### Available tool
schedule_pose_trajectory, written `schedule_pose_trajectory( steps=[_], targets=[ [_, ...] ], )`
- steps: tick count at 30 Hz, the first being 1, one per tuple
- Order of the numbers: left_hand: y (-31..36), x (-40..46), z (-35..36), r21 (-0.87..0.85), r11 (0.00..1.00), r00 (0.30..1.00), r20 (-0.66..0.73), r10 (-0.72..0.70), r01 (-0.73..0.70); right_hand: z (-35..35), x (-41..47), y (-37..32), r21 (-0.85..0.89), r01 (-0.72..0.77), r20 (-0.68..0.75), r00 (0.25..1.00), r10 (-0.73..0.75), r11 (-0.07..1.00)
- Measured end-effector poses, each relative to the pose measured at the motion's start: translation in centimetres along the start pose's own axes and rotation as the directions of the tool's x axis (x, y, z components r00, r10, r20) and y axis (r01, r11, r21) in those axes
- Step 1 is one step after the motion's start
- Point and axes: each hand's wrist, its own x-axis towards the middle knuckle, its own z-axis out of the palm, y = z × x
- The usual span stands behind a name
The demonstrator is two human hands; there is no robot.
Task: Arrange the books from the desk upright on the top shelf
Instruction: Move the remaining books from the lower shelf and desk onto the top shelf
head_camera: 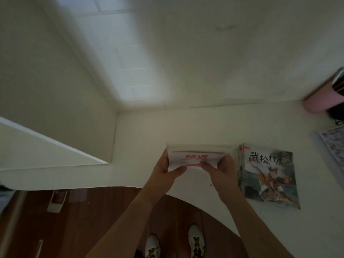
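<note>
Head view, looking steeply down. I see both hands out in front over the white desk [214, 127], gripping one white book [193, 157] with red print on its cover.

Left hand [165, 167]: fingers wrapped under the book's left edge, thumb lying across the cover. Closed on the book.

Right hand [219, 167]: thumb and fingers curled onto the book's right side and lower cover. Also closed on it. Both forearms bare, reaching up from the bottom of the view.

The book sits near the desk's front edge, cover tilted toward me, page edges showing along the top. Whether it rests on the desk or is lifted off it I cannot tell; the frame is soft with motion blur.

Just beside it on the right, a small stack of books [270, 175] lies flat on the desk, the top cover showing a tiger picture and black characters. It is close to the right hand but apart from it.

Far right edge: a pink cylinder [316, 103] on the desk, and a patterned sheet [333, 144] partly cut off.

Below the desk edge: brown wood floor [104, 211] and a pair of white shoes [196, 241].
</note>
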Motion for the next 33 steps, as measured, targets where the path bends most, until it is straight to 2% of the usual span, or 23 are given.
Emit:
schedule_pose_trajectory(
  steps=[4, 7, 11, 15, 19, 23, 28, 33],
  targets=[
    [-1.1, 0.1, 0.4, 0.124, 0.989, 0.996, -0.022, 0.084, -0.081, 0.0, -0.5, -0.2, -0.018, -0.024, 0.032, 0.999, 0.024, 1.0],
    [0.8, -1.2, -0.3, 0.165, 0.975, 0.988, 0.002, 0.154, -0.152, -0.5, -1.8, -2.5, -0.055, 0.009, 0.092, 0.996, -0.004, 0.998],
    [7.8, -4.5, -1.9, 0.141, 0.954, 0.964, 0.067, 0.256, -0.263, -0.6, -4.7, -9.9, -0.066, 0.146, 0.163, 0.977, -0.134, 0.987],
    [18.6, -8.5, -4.4, 0.134, 0.916, 0.926, 0.082, 0.369, -0.377, 0.6, -7.6, -20.7, -0.03, 0.328, 0.18, 0.931, -0.318, 0.944],
    [30.5, -13.7, -7.3, 0.154, 0.823, 0.838, 0.088, 0.539, -0.546, 2.1, -11.7, -32.5, 0.116, 0.475, 0.198, 0.85, -0.489, 0.872],
    [40.1, -20.4, -9.6, 0.164, 0.74, 0.756, 0.076, 0.65, -0.653, 3.3, -16.5, -41.9, 0.267, 0.567, 0.208, 0.756, -0.62, 0.78],
    [45.5, -26.7, -11.0, 0.254, 0.652, 0.663, -0.049, 0.747, -0.715, 5.2, -20.2, -48.0, 0.454, 0.49, 0.271, 0.72, -0.639, 0.744],
    [48.1, -28.4, -11.8, 0.297, 0.579, 0.547, -0.192, 0.815, -0.759, 8.2, -21.1, -52.6, 0.44, 0.473, 0.344, 0.697, -0.629, 0.764]
  ],
)
